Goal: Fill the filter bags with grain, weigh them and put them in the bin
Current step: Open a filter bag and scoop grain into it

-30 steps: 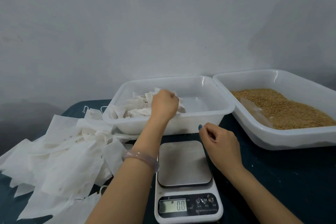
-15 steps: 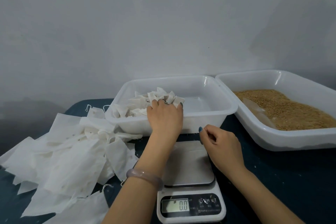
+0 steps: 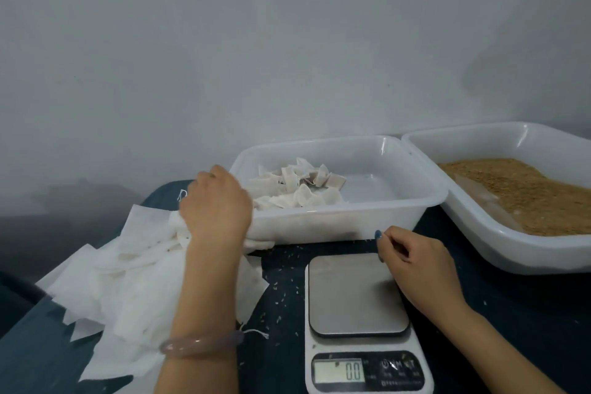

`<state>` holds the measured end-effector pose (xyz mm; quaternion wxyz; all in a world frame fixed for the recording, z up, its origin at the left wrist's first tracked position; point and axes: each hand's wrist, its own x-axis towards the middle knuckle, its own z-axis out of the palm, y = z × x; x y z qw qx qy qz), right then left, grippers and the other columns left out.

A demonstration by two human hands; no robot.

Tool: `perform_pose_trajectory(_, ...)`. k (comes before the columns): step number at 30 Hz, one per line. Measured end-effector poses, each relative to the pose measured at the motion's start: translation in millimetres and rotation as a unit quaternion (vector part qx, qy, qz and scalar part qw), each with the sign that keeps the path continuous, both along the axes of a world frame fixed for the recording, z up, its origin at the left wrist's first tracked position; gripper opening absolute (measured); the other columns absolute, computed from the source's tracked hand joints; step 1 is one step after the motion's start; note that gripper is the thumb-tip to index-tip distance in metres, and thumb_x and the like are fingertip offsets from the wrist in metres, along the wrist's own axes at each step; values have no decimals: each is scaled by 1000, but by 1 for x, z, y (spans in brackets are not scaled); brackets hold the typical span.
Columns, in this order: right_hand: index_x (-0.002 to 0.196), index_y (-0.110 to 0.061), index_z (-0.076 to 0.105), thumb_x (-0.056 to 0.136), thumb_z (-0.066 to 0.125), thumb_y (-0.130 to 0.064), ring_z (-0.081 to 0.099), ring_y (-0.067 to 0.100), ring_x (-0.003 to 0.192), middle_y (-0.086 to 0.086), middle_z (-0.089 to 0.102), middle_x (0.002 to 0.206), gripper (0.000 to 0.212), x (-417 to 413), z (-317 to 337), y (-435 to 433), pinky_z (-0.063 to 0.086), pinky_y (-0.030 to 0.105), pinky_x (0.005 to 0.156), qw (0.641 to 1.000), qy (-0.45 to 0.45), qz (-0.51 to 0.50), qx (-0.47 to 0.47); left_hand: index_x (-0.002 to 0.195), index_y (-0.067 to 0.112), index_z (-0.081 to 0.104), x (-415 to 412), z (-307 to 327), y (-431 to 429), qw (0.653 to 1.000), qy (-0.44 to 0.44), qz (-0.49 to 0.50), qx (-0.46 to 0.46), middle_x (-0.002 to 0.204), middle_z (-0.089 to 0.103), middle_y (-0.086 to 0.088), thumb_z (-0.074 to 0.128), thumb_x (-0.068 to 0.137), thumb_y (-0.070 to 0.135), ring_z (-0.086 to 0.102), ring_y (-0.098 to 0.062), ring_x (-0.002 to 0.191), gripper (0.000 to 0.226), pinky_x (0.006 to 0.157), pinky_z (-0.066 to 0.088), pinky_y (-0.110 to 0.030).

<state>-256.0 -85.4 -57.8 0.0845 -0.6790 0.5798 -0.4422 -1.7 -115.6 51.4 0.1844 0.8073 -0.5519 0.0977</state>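
My left hand (image 3: 217, 205) hovers over the top of a loose pile of empty white filter bags (image 3: 128, 272), just left of the white bin (image 3: 319, 225). Its fingers bend down out of sight behind the knuckles. Several filled bags (image 3: 297, 192) lie in the bin's left half. My right hand (image 3: 415, 262) rests loosely curled at the back right corner of the scale (image 3: 355, 294) and holds nothing. The scale plate is bare and the display reads 0.0. Brown grain (image 3: 518, 192) fills a white tray (image 3: 511, 249) at the right.
A dark blue cloth covers the table (image 3: 527, 313), with stray grains scattered around the scale. A grey wall stands close behind the bin and tray. The bag pile spreads to the table's left edge.
My left hand has come out of the bin and swung left onto the pile of empty bags. My right hand has stayed by the scale.
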Motion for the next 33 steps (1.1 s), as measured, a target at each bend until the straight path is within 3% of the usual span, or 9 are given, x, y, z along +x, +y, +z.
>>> perform_pose_trajectory(4, 60, -17, 51, 94, 54, -36, 46, 22, 53, 1, 49, 51, 38, -1, -1, 0, 26, 22, 45, 1000, -5, 5, 5, 119, 14, 60, 36, -7, 8, 972, -72, 8, 225, 108, 58, -7, 46, 93, 9, 54, -27, 105, 30, 85, 45, -34)
perform_pose_trajectory(7, 60, -17, 52, 93, 53, -36, 47, 22, 53, 0, 49, 52, 38, -1, -1, -1, 25, 20, 44, 1000, -1, 1, 5, 127, 27, 60, 47, -12, 12, 965, -39, -50, 254, 128, 59, -2, 53, 92, 9, 55, -23, 116, 41, 100, 46, -37)
perform_pose_trajectory(9, 60, -18, 51, 93, 53, -37, 46, 21, 52, -1, 50, 52, 38, 0, -1, -1, 28, 21, 44, 1000, -3, 4, 1, 121, 35, 61, 47, -14, 13, 968, -1, -67, 244, 131, 58, 0, 54, 90, 4, 55, -22, 119, 45, 101, 47, -39)
perform_pose_trajectory(11, 59, -18, 51, 93, 53, -37, 44, 18, 50, -1, 50, 53, 39, 0, -2, -1, 34, 22, 48, 1000, -9, 9, -1, 100, 44, 64, 45, -20, 14, 978, -12, -64, 199, 122, 62, 5, 59, 89, 6, 58, -19, 112, 40, 93, 50, -36)
perform_pose_trajectory(13, 59, -18, 51, 93, 53, -38, 42, 17, 48, -1, 50, 52, 39, 0, -2, -1, 31, 23, 45, 1000, -9, 11, -2, 85, 45, 64, 44, -25, 16, 990, -19, -50, 133, 112, 65, 8, 63, 88, 13, 60, -17, 105, 33, 80, 50, -31)
perform_pose_trajectory(24, 58, -21, 51, 92, 51, -39, 42, 11, 47, -6, 49, 50, 38, 1, -2, -1, 28, 20, 45, 1000, -21, 17, 4, 85, 41, 63, 39, -32, 25, 997, -17, -71, 8, 94, 62, 10, 56, 93, 18, 55, -15, 91, 25, 62, 38, -30)
perform_pose_trajectory(27, 58, -20, 51, 91, 50, -40, 40, 11, 46, -5, 48, 50, 39, 0, -2, -2, 27, 20, 45, 999, -27, 18, 3, 98, 28, 64, 37, -37, 25, 998, 0, -65, -4, 99, 61, 3, 52, 99, 21, 57, -21, 90, 14, 68, 44, -34)
perform_pose_trajectory(30, 58, -21, 52, 92, 51, -40, 41, 11, 46, -3, 50, 51, 39, 1, -2, -2, 29, 20, 46, 999, -29, 22, 2, 95, 19, 61, 39, -42, 26, 997, 37, -62, -20, 92, 62, -1, 58, 98, 23, 54, -23, 84, 6, 69, 42, -36)
perform_pose_trajectory(33, 59, -22, 52, 93, 52, -38, 41, 10, 46, -6, 49, 49, 38, 1, -2, -2, 30, 20, 45, 999, -25, 25, 0, 91, 17, 59, 38, -45, 28, 997, 9, -65, -45, 88, 57, -2, 58, 97, 24, 50, -23, 82, 10, 64, 40, -36)
